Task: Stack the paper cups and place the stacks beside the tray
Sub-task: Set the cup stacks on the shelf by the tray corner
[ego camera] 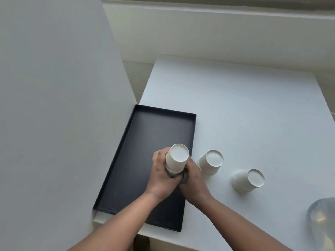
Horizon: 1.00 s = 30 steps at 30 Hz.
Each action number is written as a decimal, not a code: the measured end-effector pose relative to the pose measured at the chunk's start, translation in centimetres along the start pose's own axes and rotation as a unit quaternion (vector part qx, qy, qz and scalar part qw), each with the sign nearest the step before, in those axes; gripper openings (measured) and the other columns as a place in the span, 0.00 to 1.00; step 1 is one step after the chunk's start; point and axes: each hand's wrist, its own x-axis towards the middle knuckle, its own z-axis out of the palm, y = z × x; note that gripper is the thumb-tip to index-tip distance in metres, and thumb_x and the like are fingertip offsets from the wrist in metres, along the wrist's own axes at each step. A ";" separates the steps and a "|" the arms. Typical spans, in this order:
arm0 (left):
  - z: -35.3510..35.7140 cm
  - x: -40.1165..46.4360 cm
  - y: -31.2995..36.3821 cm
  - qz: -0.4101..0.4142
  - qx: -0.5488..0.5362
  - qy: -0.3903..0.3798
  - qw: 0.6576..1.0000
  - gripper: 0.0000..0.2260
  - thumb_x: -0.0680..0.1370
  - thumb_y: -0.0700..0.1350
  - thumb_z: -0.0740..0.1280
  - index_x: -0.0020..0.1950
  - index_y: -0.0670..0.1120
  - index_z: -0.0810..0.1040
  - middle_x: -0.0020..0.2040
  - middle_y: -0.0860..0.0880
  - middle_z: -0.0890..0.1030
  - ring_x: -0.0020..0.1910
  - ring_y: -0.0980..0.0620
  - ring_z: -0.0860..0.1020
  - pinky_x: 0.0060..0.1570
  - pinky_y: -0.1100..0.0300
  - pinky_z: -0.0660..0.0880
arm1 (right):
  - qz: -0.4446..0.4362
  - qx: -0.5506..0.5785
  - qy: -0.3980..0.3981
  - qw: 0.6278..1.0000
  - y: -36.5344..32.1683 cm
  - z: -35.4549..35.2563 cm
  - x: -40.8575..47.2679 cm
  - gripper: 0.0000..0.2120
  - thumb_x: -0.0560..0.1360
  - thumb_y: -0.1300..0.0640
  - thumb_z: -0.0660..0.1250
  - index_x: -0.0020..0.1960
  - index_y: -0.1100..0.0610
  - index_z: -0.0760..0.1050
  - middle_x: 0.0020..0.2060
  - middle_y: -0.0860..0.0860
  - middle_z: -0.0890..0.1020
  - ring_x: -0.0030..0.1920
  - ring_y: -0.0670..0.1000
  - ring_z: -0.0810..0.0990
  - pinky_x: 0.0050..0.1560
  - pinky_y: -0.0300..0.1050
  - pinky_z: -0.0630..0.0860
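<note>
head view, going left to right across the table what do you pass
black tray → held cup stack gripped by left hand and right hand → second cup stack → third cup stack → clear object at the right edge

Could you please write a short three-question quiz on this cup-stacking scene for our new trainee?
1. True or false: the stack in hand sits upside down, base upward.
2. How many cup stacks stand on the white table beside the black tray?
3. Which hands grip the held stack? A) left only B) right only C) both

Key:
1. True.
2. Two: the nearer stack by the tray and the farther stack to its right.
3. C: the left hand and the right hand both grip it, over the tray.
</note>
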 end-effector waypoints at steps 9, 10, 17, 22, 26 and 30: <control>-4.9 5.0 -1.3 -0.032 -0.017 0.064 0.997 0.34 0.68 0.49 0.83 0.65 0.70 0.71 0.62 0.61 0.79 0.62 0.62 0.78 0.59 0.64 0.76 | -0.007 -0.047 -0.043 0.998 -1.4 4.5 7.0 0.38 0.70 0.64 0.70 0.70 0.32 0.66 0.61 0.32 0.79 0.62 0.37 0.78 0.56 0.32 0.74; -5.3 5.3 -1.5 -0.040 -0.014 0.064 0.997 0.34 0.68 0.49 0.83 0.64 0.71 0.70 0.62 0.62 0.80 0.62 0.63 0.79 0.59 0.65 0.76 | -0.007 -0.054 -0.044 0.998 -1.2 4.9 7.5 0.38 0.70 0.65 0.69 0.70 0.31 0.66 0.61 0.31 0.79 0.62 0.37 0.78 0.57 0.31 0.74; -7.8 8.5 -3.5 -0.080 0.003 0.040 0.996 0.35 0.77 0.45 0.76 0.81 0.55 0.64 0.72 0.55 0.77 0.71 0.55 0.75 0.72 0.52 0.73 | -0.016 -0.071 -0.045 0.996 -0.4 8.6 12.1 0.25 0.72 0.62 0.66 0.62 0.37 0.73 0.54 0.36 0.83 0.55 0.42 0.83 0.50 0.42 0.81; -8.2 10.5 -4.3 -0.100 0.001 0.066 0.993 0.33 0.79 0.46 0.75 0.81 0.49 0.65 0.72 0.49 0.77 0.72 0.50 0.76 0.72 0.48 0.73 | -0.013 -0.086 -0.032 0.996 -0.3 10.1 14.4 0.22 0.74 0.61 0.67 0.59 0.37 0.73 0.49 0.38 0.84 0.49 0.43 0.84 0.45 0.45 0.82; -8.6 12.5 -4.5 -0.100 0.021 0.103 0.989 0.31 0.78 0.44 0.75 0.79 0.48 0.67 0.72 0.50 0.78 0.71 0.50 0.76 0.72 0.48 0.72 | 0.004 -0.112 -0.036 0.993 -0.5 10.8 16.9 0.28 0.74 0.60 0.66 0.72 0.43 0.69 0.60 0.42 0.81 0.61 0.48 0.79 0.60 0.52 0.78; -8.1 13.4 -4.8 -0.106 0.008 0.161 0.981 0.26 0.79 0.42 0.73 0.76 0.46 0.70 0.70 0.50 0.74 0.69 0.50 0.75 0.72 0.50 0.73 | 0.015 -0.098 -0.023 0.995 -0.7 11.3 19.0 0.27 0.72 0.61 0.68 0.70 0.48 0.70 0.61 0.45 0.80 0.61 0.49 0.79 0.63 0.52 0.76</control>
